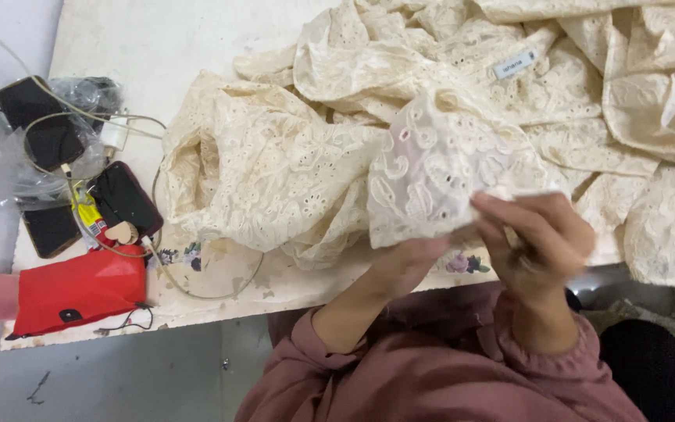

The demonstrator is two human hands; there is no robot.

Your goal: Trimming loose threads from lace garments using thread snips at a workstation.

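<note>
Right of the red pouch [80, 289], both the left hand [412, 262] and right hand [537, 238] pinch the cream lace garment [447, 168], its length running rightward across the table [166, 47].

We see cream eyelet-embroidered fabric [291, 164] at twelve o'clock, a bright red pouch [80, 289] at eight, black phones [125, 197] at nine, and dusty pink sleeves [431, 375] at six.

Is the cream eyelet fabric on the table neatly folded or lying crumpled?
Crumpled. The cream eyelet fabric lies bunched in loose heaps over the table, while the left hand and right hand hold up one piece.
</note>
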